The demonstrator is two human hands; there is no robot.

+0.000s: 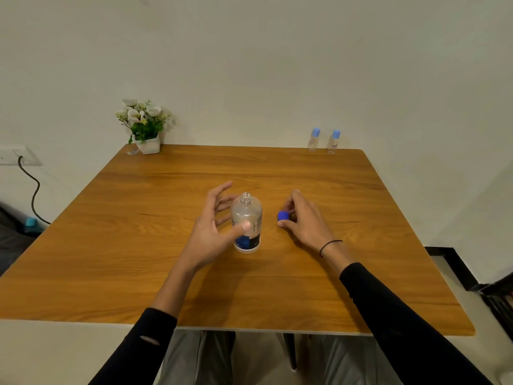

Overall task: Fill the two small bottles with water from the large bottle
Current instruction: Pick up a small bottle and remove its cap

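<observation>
From the head view, the clear plastic large bottle [246, 222] stands uncapped mid-desk [166, 259]; left hand [213, 226] grip spread beside it, right hand [304, 218] grip pinching the blue cap [283, 215]. Both small bottles [323, 141] at the far edge remain capped, so filling seems unstarted.

We cannot read the large bottle's [246, 221] label, partly behind our left hand [213, 229]; the small bottles' [313, 140] water levels are too small to judge.
</observation>
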